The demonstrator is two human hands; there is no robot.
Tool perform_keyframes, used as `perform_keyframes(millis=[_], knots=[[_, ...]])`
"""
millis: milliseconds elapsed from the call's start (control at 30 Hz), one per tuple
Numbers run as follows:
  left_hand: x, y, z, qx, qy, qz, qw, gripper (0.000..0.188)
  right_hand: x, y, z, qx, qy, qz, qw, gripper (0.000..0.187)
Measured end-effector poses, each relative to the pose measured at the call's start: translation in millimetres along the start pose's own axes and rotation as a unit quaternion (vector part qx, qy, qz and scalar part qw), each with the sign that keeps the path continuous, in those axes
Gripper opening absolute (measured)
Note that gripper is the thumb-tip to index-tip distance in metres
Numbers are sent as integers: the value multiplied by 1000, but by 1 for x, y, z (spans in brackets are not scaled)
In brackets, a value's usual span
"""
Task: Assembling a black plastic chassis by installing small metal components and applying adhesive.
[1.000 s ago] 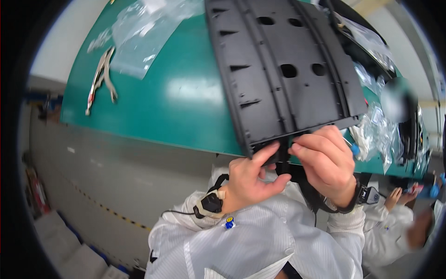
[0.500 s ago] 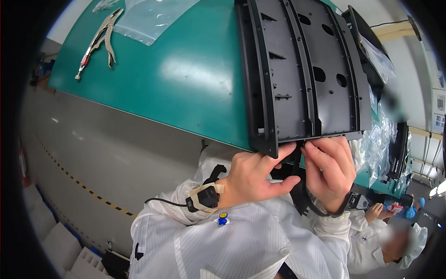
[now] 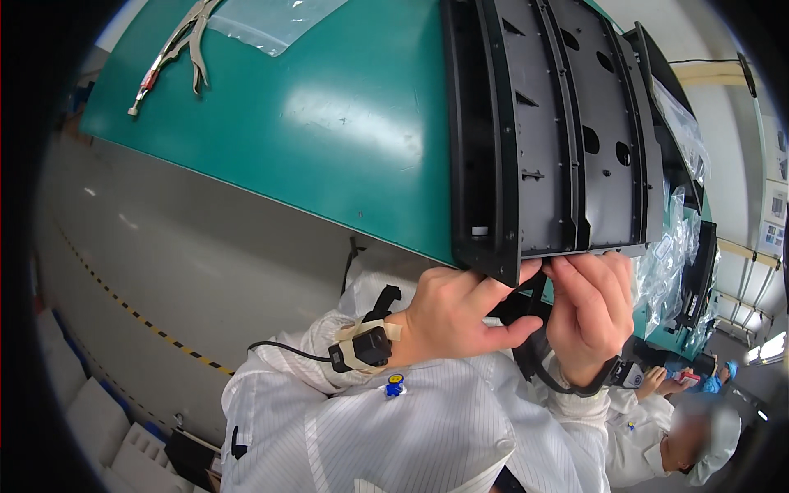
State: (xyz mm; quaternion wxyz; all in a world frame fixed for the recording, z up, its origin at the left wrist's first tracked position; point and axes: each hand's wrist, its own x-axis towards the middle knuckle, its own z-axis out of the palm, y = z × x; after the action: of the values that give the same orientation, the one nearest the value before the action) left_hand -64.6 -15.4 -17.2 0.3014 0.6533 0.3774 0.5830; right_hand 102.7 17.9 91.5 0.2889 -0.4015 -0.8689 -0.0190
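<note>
A large black ribbed housing (image 3: 542, 123), with oval holes and small posts, lies on the green table with its near end at the edge. My left hand (image 3: 460, 308) reaches to the near left corner; its index finger is stretched against the underside of the rim and its thumb stands apart. The other fingertips are partly hidden by the housing. Close beside it, my right hand (image 3: 588, 308) has thumb and fingers pinched together just under the same rim. Whatever lies between those fingertips is too small and covered to name.
Locking pliers (image 3: 173, 53) and a clear plastic bag (image 3: 275, 20) lie on the green table (image 3: 329, 140) at the far left. More clear bags (image 3: 662, 279) and black parts sit to the right. A co-worker in white (image 3: 645, 435) is at lower right, holding something small.
The view has shifted, so the housing appears farther right and slightly lower, and the pliers higher. Both hands stay at the near rim, the right one still pinching.
</note>
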Motion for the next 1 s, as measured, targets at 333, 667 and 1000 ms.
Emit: perform_keyframes(millis=[333,667,1000], knots=[[-1,2,1,-3,-6,-9,1000,69,0,-6,-7,38,-29,34,998,37],[-2,2,1,-4,-15,-13,1000,69,-3,-7,-6,13,-28,40,999,37],[0,2,0,-6,-7,-9,1000,68,2,-16,-9,-28,-44,56,997,35]])
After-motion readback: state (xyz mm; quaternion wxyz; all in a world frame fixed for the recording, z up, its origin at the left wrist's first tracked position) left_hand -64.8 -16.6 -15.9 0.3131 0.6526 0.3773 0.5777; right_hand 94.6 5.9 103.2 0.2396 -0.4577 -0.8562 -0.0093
